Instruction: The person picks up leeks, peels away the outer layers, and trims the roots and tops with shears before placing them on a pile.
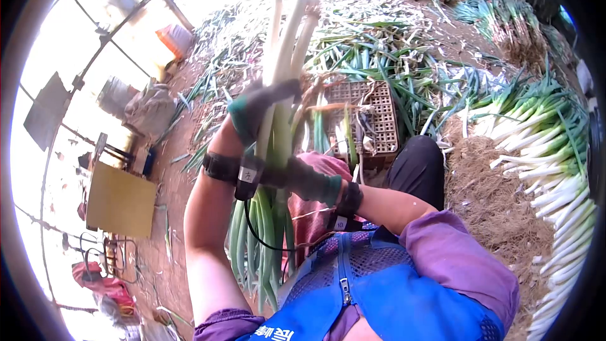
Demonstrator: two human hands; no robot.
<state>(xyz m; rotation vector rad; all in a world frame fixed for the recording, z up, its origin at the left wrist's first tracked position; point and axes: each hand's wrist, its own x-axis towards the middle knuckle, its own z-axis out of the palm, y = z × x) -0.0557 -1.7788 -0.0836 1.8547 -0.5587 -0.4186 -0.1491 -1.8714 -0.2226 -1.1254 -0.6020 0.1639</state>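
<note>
A bunch of large green onions (284,44) stands nearly upright in front of my chest, white ends up and slightly blurred, green leaves (259,233) hanging below. My gloved left hand (262,106) is closed around the stalks at mid-length. Lower down, my gloved right hand (306,179) reaches across and grips the same bunch near where the green begins; its fingertips are partly hidden by the left wrist. Just beyond my hands is an upturned plastic crate (379,117) with a few loose stalks and scraps on it.
On my right, cleaned green onions (549,170) lie in a long curved row beside a heap of root trimmings (489,196). Leaf litter (360,44) covers the ground ahead. Untrimmed bundles (505,19) are piled at the back right. A yellow board (122,199) and a red-framed stool-like object stand left.
</note>
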